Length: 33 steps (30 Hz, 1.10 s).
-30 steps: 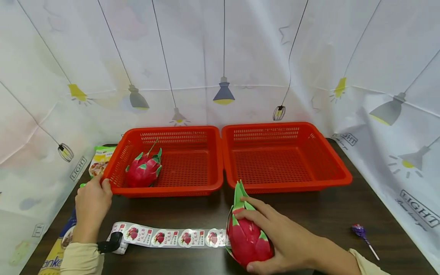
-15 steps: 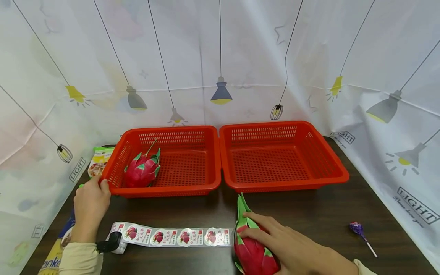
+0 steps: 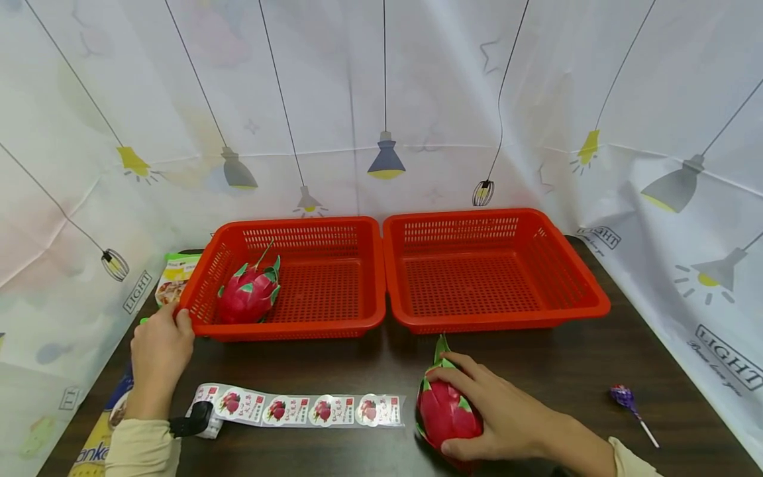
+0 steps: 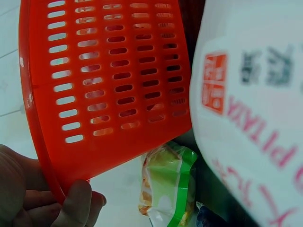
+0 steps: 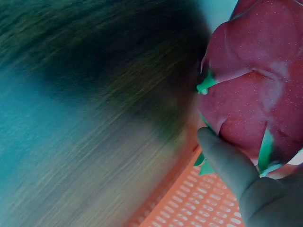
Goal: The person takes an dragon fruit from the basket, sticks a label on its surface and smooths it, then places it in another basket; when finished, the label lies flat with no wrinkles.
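Observation:
A pink dragon fruit with green leaf tips (image 3: 448,411) is gripped by my right hand (image 3: 507,414), just right of the sticker strip. The right wrist view shows the same dragon fruit (image 5: 260,80) with a finger (image 5: 227,161) against its side. My left hand (image 3: 159,351) pinches the front left rim of the left red basket (image 3: 298,329); in the left wrist view, thumb and fingers wrap that rim. Another dragon fruit (image 3: 247,295) lies in this basket. A roll of dragon fruit stickers (image 3: 205,404) sits by my left wrist, its strip (image 3: 322,411) stretched rightward over the dark table.
A second red basket (image 3: 495,324) stands close beside the first, on the right. At the right lies a purple lollipop (image 3: 622,397). Left of the baskets are a green-topped food packet (image 3: 175,275) and a blue and yellow packet (image 3: 98,440). A lamp-print sheet (image 3: 334,99) hangs behind.
My right hand has moved the dragon fruit rightward, away from the end of the sticker strip, which is now uncovered. The left hand stays on the basket rim.

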Available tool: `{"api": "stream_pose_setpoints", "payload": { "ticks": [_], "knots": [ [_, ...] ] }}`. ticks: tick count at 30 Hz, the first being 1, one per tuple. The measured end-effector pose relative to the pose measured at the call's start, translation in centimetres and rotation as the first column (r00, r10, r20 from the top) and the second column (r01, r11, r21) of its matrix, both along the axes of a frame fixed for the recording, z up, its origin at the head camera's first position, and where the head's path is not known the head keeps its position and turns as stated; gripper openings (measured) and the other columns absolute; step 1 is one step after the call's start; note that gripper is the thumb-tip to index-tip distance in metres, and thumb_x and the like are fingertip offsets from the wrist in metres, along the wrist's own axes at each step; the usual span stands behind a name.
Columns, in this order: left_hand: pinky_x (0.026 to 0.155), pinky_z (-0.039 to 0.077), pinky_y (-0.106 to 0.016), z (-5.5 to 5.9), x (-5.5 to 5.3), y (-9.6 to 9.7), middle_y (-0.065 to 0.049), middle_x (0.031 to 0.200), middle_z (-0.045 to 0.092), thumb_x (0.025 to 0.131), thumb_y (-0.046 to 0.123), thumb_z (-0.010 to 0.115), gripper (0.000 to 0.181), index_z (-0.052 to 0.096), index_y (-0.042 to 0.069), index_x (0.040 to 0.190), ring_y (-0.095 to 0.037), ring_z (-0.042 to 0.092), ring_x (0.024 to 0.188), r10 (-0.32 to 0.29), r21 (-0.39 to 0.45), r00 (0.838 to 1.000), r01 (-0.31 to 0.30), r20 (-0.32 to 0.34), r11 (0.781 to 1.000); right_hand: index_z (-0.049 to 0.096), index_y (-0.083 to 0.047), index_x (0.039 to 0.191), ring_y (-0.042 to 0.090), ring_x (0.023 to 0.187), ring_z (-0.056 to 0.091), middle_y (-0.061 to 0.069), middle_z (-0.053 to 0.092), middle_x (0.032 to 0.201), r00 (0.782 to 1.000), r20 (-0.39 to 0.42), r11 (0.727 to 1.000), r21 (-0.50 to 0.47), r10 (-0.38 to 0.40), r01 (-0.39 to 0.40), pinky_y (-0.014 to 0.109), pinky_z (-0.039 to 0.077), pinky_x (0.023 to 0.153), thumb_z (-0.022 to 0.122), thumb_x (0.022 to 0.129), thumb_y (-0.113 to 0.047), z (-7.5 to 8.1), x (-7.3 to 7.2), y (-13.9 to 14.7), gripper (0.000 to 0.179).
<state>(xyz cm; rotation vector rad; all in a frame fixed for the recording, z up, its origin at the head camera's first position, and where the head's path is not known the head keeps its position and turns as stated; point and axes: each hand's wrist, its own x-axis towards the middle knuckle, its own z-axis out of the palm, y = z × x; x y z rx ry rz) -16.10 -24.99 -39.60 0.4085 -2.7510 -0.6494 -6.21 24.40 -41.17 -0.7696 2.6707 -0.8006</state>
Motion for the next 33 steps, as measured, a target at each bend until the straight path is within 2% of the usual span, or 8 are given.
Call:
{"api": "stream_pose_setpoints", "payload": {
  "ticks": [7,13,16,20,23,28,30,33],
  "knots": [
    [0.085,0.049,-0.069,-0.1,0.2,0.1,-0.040,0.113,0.065,0.105,0.019,0.044,0.040,0.061,-0.011,0.125,-0.057,0.063,0.094,-0.010,-0.005,0.999,0.010,-0.038,1.000,0.042,-0.043,0.146,0.036,0.126,0.053,0.009,0.034,0.160,0.997,0.062,0.999,0.031,-0.045,0.043,0.043,0.061,0.075,0.072,0.081,-0.068,0.5,-0.2,-0.6,0.076],
    [0.090,0.046,-0.070,1.0,0.8,1.3,-0.035,0.129,0.061,0.103,0.019,0.048,0.040,0.063,-0.009,0.127,-0.057,0.055,0.108,-0.017,-0.036,0.983,0.010,-0.183,0.999,0.041,-0.044,0.146,0.040,0.123,0.055,0.014,0.033,0.160,0.989,0.112,0.995,0.048,-0.091,0.086,0.050,0.061,0.074,0.072,0.081,-0.068,1.2,-0.4,-0.9,0.075],
    [0.093,0.044,-0.070,2.3,1.8,3.0,-0.032,0.135,0.058,0.100,0.015,0.055,0.038,0.063,-0.008,0.129,-0.052,0.050,0.117,-0.066,-0.033,0.935,0.059,-0.350,0.998,0.041,-0.042,0.146,0.041,0.123,0.055,0.015,0.033,0.160,0.988,0.121,0.995,0.052,-0.096,0.090,0.051,0.061,0.074,0.072,0.082,-0.067,1.3,-0.5,-0.9,0.076],
    [0.089,0.053,-0.058,3.3,3.7,6.6,-0.023,0.112,0.069,0.093,0.007,0.069,0.022,0.072,-0.004,0.111,-0.041,0.064,0.105,-0.316,-0.109,0.817,0.301,-0.482,0.947,0.041,-0.042,0.146,0.042,0.122,0.055,0.017,0.034,0.160,0.986,0.126,0.993,0.065,-0.108,0.100,0.052,0.060,0.074,0.072,0.081,-0.067,1.6,-0.6,-0.8,0.076],
    [0.082,0.058,-0.045,2.6,5.4,9.9,-0.007,0.097,0.072,0.089,0.010,0.076,0.011,0.074,0.007,0.100,-0.023,0.070,0.092,-0.540,-0.152,0.780,0.520,-0.316,0.841,0.042,-0.042,0.146,0.044,0.121,0.055,0.017,0.035,0.160,0.986,0.114,0.990,0.088,-0.123,0.114,0.053,0.060,0.073,0.072,0.080,-0.068,1.8,-0.5,-0.8,0.077],
    [0.076,0.056,-0.036,-1.0,7.2,13.9,0.003,0.100,0.067,0.087,0.022,0.080,0.019,0.074,0.013,0.103,-0.016,0.064,0.092,-0.750,-0.090,0.657,0.753,0.073,0.651,0.044,-0.038,0.146,0.048,0.126,0.052,0.016,0.038,0.159,0.988,0.075,0.983,0.129,-0.137,0.127,0.057,0.058,0.076,0.070,0.079,-0.072,2.3,-0.3,-0.7,0.080],
    [0.076,0.055,-0.039,-2.4,7.4,14.7,0.000,0.103,0.065,0.085,0.026,0.082,0.029,0.072,0.011,0.108,-0.020,0.061,0.094,-0.773,-0.069,0.611,0.790,0.172,0.609,0.045,-0.036,0.147,0.047,0.129,0.051,0.016,0.039,0.159,0.988,0.063,0.980,0.148,-0.140,0.130,0.059,0.057,0.077,0.069,0.079,-0.074,2.5,-0.3,-0.8,0.081],
    [0.077,0.052,-0.045,-3.8,7.4,15.2,-0.003,0.104,0.062,0.081,0.031,0.085,0.038,0.070,0.011,0.110,-0.024,0.059,0.097,-0.757,-0.088,0.594,0.799,0.272,0.595,0.045,-0.035,0.148,0.046,0.131,0.050,0.017,0.041,0.158,0.988,0.051,0.975,0.178,-0.147,0.136,0.062,0.056,0.080,0.068,0.078,-0.076,2.9,-0.2,-1.0,0.084]
  ]
}}
